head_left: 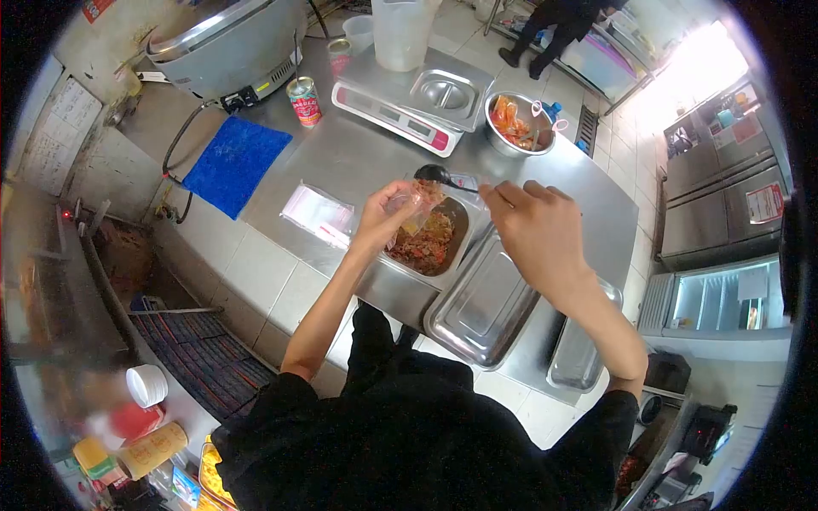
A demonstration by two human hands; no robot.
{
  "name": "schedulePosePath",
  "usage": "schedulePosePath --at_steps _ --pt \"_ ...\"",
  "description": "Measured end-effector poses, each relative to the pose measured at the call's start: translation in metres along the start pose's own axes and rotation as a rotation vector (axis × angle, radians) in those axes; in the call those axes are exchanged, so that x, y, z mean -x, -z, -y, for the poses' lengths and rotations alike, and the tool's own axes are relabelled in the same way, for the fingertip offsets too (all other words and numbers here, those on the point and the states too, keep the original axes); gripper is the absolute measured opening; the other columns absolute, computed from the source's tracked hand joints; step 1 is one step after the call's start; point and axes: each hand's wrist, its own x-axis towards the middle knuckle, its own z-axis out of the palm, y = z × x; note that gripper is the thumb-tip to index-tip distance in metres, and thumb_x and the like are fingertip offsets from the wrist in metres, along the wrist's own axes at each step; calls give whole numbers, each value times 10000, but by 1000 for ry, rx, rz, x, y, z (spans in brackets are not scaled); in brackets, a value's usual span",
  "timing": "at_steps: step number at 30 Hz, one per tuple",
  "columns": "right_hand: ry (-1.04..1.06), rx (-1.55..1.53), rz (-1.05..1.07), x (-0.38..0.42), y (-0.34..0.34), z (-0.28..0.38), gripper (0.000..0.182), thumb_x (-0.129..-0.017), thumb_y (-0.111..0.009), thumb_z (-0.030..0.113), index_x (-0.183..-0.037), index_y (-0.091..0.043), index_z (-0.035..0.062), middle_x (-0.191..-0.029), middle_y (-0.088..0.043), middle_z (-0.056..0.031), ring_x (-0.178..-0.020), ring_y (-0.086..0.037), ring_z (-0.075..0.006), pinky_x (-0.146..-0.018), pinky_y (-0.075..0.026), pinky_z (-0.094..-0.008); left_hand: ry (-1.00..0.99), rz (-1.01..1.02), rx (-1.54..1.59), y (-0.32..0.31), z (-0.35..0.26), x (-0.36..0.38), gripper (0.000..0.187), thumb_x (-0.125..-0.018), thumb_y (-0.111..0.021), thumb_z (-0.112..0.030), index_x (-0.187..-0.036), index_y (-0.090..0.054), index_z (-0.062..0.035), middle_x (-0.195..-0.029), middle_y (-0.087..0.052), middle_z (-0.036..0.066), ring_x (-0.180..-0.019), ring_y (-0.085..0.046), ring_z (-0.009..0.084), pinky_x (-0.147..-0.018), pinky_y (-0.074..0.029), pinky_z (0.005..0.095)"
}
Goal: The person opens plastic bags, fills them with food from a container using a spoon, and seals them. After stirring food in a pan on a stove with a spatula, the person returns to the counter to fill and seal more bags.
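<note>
My left hand (385,220) is closed on a small clear plastic bag (419,220) with some reddish-brown mix at its mouth. In my right hand (537,234) is the handle of a black spoon (433,174), whose bowl is at the top of the bag. Below the bag stands a deep metal pan (464,247) holding a chopped, oily reddish-brown mix (426,247). The bag and my left hand cover part of this pan. A stack of flat clear bags (319,213) lies to the left of my left hand.
A metal tray (481,311) lies right of the pan, with another tray (584,349) beyond. Behind stand a scale (388,117) with a lidded metal container (447,94), a steel bowl (521,152), cans (305,102) and a blue cloth (234,166). A person (558,34) stands farther back.
</note>
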Motion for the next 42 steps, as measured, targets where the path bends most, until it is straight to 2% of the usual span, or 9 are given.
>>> schedulePosePath --at_steps 8,10,17,20,22,25,32,37,42 --pt "-196 -12 182 11 -10 2 176 -688 -568 83 -856 -618 68 -690 -576 -53 -619 -578 -212 -516 -459 -326 73 -56 35 -3 -2 7 173 -762 -638 -162 -878 -573 -51 -834 -580 2 -806 -520 107 -761 -397 259" --pt "-301 -66 356 14 -32 6 103 -673 -565 80 -761 -618 63 -700 -593 -100 -638 -597 -251 -534 -467 -346 -360 -262 -631 2 9 6 213 -715 -669 -175 -874 -586 -61 -789 -559 23 -815 -497 170 -788 -360 310" --pt "-488 -214 284 13 -139 38 138 -728 -565 207 -729 -641 92 -668 -599 -139 -642 -591 -309 -549 -465 -399 -388 -430 -692 -12 10 13 213 -690 -676 -157 -866 -599 -64 -769 -541 41 -804 -463 205 -734 -341 323" --pt "-687 -534 -80 7 -133 58 199 -783 -560 262 -745 -635 82 -665 -603 -92 -576 -574 -243 -491 -438 -331 -413 -539 -568 -23 16 15 195 -704 -667 -138 -863 -588 -57 -773 -545 40 -766 -462 177 -692 -348 287" --pt "-922 -1681 -96 5 -149 64 237 -804 -571 313 -803 -615 80 -641 -552 6 -533 -506 -104 -443 -376 -229 -291 -578 -345 -34 14 17 177 -721 -657 -128 -847 -563 -46 -776 -546 42 -733 -448 153 -652 -348 261" --pt "-1167 -2442 90 -1 -135 64 211 -836 -542 314 -884 -575 111 -608 -446 63 -461 -373 -34 -388 -261 -168 -272 -643 -156 -40 28 15 173 -734 -651 -130 -827 -536 -39 -770 -537 38 -718 -435 136 -628 -345 258" --pt "-895 -2905 9 -8 -148 70 99 -852 -529 233 -841 -513 136 -617 -407 81 -443 -315 -11 -387 -225 -169 -552 -753 -475 -41 16 7 132 -760 -629 -122 -793 -527 -44 -764 -520 -1 -638 -414 100 -564 -326 228" --pt "-916 -2610 -59 1 -146 65 69 -846 -527 177 -879 -518 117 -648 -422 72 -470 -339 -6 -408 -248 -147 316 -276 447 -28 -30 21 91 -778 -610 -140 -852 -568 -109 -765 -555 -44 -539 -380 33 -457 -287 193" --pt "-973 -2586 -127 -1 -145 69 107 -845 -531 165 -930 -522 101 -742 -488 50 -489 -349 -8 -403 -248 -142 389 -187 660 -18 -5 12 193 -770 -624 -169 -938 -564 -94 -753 -573 -30 -473 -363 21 -412 -257 171"
